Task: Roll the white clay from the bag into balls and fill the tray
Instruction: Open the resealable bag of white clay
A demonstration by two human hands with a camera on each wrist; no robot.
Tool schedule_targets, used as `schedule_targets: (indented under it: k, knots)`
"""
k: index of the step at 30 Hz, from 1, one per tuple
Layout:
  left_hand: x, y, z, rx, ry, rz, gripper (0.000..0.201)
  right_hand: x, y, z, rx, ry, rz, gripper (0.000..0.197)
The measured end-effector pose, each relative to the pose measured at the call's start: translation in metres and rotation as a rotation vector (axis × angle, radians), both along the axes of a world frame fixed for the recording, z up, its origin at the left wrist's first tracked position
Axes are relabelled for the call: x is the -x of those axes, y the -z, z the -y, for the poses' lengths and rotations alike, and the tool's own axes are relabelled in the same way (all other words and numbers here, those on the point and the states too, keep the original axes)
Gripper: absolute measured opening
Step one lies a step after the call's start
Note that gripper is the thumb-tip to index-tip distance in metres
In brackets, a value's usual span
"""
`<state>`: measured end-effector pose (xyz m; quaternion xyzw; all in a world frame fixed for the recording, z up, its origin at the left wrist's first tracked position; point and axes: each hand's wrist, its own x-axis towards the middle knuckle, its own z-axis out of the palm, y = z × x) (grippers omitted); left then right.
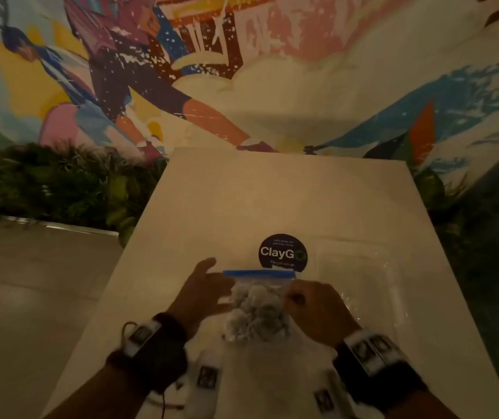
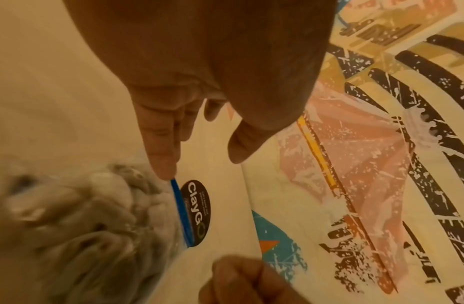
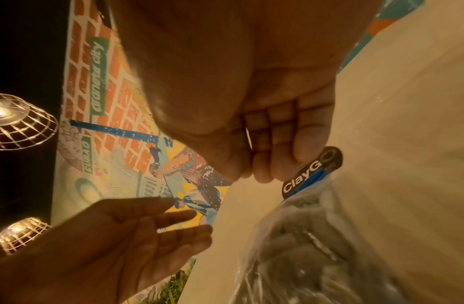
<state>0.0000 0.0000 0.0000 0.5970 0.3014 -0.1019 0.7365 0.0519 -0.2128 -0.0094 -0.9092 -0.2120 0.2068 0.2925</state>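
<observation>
A clear zip bag (image 1: 257,306) with a blue seal strip (image 1: 258,273) holds lumps of white clay and stands tilted on the pale table (image 1: 272,201). My right hand (image 1: 298,297) has curled fingers and grips the bag's right edge. My left hand (image 1: 216,275) is at the bag's upper left corner with straight fingers. In the left wrist view an index fingertip (image 2: 166,170) touches the end of the seal strip (image 2: 181,211), with the thumb apart. The right wrist view shows the right hand (image 3: 267,170) above the bag (image 3: 316,246). A clear plastic tray (image 1: 393,276) lies to the right of the bag.
A round black ClayGo sticker (image 1: 283,252) is on the table just beyond the bag. White tagged pieces (image 1: 208,376) lie near the front edge. The table's left edge drops to a floor (image 1: 30,282). Plants (image 1: 60,182) and a painted mural wall stand behind.
</observation>
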Motion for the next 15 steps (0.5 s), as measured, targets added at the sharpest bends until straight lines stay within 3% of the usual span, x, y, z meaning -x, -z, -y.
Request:
schedule_targets:
  k: [4,5,11,15]
  knots:
    - [-0.041,0.032,-0.003,-0.695,0.39,-0.073,0.052,-0.03,0.011,-0.039,0.065,0.075,0.032,0.016]
    - [-0.049,0.042,-0.003,-0.766,0.461,-0.094,0.054,-0.036,0.016,-0.047,0.089,0.082,0.023,0.018]
    - [-0.064,0.071,-0.002,-0.888,0.58,-0.184,0.06,-0.049,0.044,-0.074,0.269,0.004,-0.06,0.044]
    - [-0.065,0.069,-0.003,-1.029,0.77,-0.237,0.038,-0.042,0.055,-0.085,0.431,-0.115,0.009,0.053]
